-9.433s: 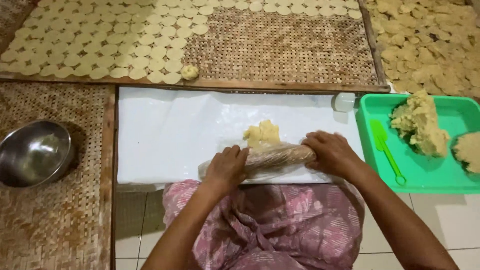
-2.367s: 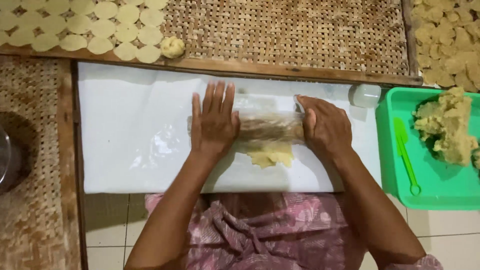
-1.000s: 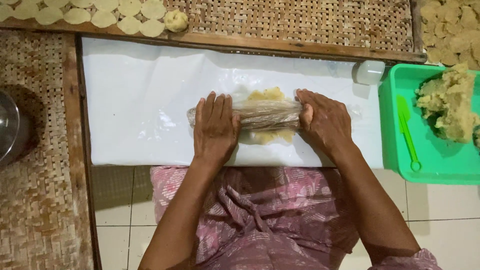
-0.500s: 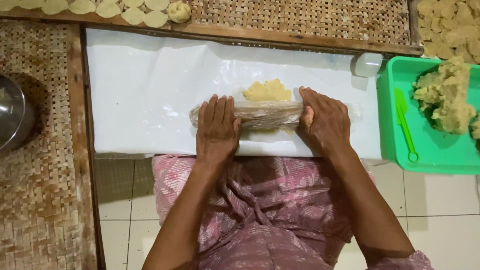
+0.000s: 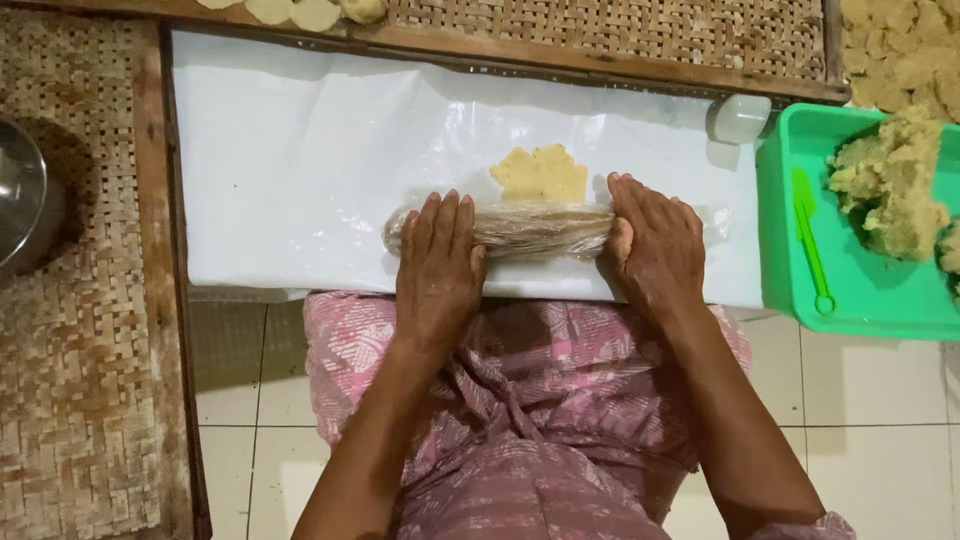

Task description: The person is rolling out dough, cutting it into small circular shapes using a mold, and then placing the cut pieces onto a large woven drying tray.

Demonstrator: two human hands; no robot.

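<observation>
My left hand [image 5: 438, 270] and right hand [image 5: 652, 245] lie flat, each grip spread, palms pressing the plastic-wrapped rolling pin [image 5: 535, 230]. It lies across the white sheet [image 5: 300, 170] on the bench, touching the flattened dough [image 5: 541, 173] just beyond it

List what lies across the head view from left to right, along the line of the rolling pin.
Metal bowl → woven mat → white plastic sheet → left hand → wrapped rolling pin → right hand → green tray → dough lump.

Pale tiled floor [image 5: 880, 430] under my view.
Woven bamboo mats [image 5: 80, 380] lie at nine and twelve o'clock.
</observation>
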